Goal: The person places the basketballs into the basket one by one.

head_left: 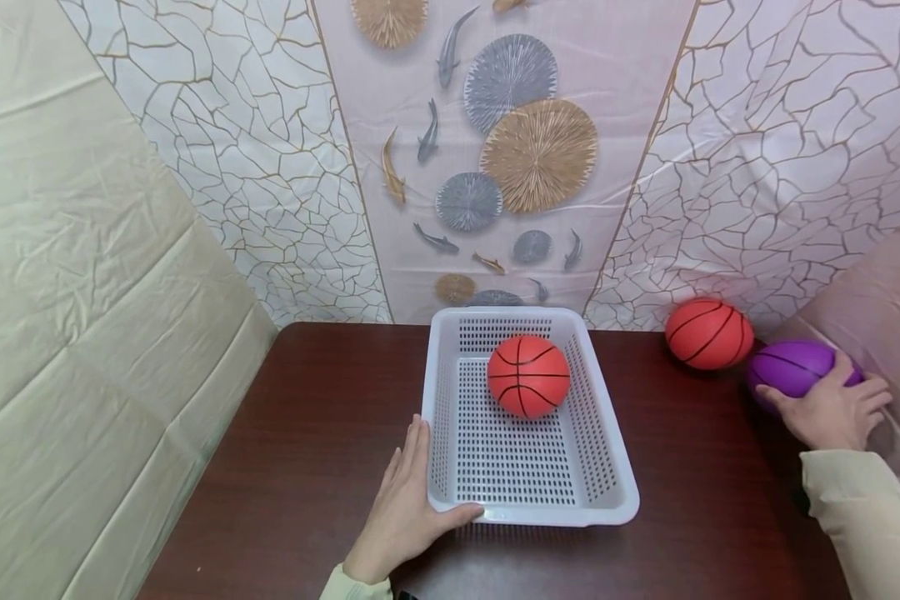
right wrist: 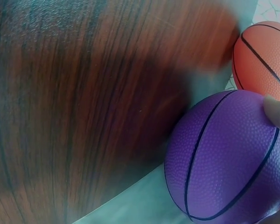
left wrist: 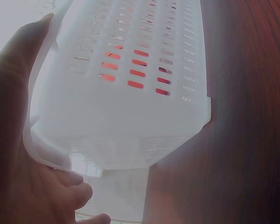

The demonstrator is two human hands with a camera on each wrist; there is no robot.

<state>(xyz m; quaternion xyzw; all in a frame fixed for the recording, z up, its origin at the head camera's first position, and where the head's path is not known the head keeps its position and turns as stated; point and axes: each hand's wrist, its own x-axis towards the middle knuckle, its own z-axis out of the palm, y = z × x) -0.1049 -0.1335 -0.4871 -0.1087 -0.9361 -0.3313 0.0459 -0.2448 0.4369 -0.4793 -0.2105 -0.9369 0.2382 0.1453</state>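
Observation:
A white plastic basket (head_left: pixel 607 417) with slotted walls sits on the dark table, a red toy basketball (head_left: pixel 528 377) inside it. My left hand (head_left: pixel 405 504) rests at its near left corner, fingers straight along the left side and thumb on the near rim. In the left wrist view, the slotted wall (left wrist: pixel 112 112) stands beside that hand. Far to the right, my right hand (head_left: pixel 836 408) grips a purple toy basketball (head_left: pixel 793 367), thumb and fingers spread round it. The right wrist view shows the purple ball close up, most of that hand out of frame.
Another red toy basketball (head_left: pixel 708 333) lies at the back right, just beyond the purple one. Patterned cloth (head_left: pixel 480 150) hangs behind the dark wooden table (head_left: pixel 322 417). Plain cloth walls stand at the left (head_left: pixel 105 333) and right (head_left: pixel 888 308).

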